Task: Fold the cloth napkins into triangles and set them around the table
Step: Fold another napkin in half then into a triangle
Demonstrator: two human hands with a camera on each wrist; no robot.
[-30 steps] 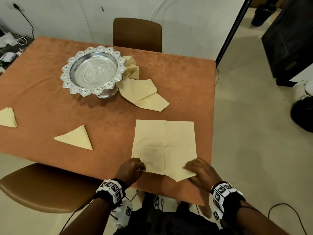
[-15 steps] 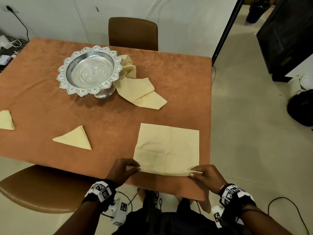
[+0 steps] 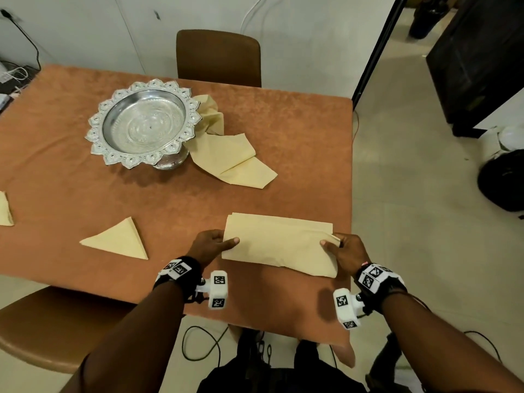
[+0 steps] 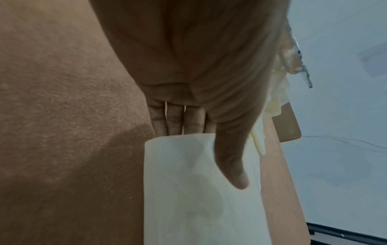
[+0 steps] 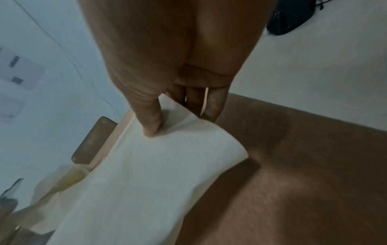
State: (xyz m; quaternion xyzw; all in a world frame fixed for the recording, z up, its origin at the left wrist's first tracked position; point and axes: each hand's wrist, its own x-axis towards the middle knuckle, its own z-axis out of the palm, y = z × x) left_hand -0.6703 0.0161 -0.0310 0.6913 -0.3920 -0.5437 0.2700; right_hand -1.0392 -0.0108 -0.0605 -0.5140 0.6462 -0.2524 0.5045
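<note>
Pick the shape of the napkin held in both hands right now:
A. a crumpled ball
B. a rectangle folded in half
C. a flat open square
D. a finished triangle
B: the napkin lies doubled over as a long rectangle, with the left hand and right hand pinching its two short ends.

Pale yellow napkins (image 3: 279,245) on a rust-orange tablecloth (image 3: 297,131) — silver embossed tray (image 3: 143,123), brown chairs (image 3: 218,56).

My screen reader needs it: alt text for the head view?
Both hands, left hand and right hand, pinch the ends of a half-folded napkin on a brown table. A folded triangle lies left.
</note>
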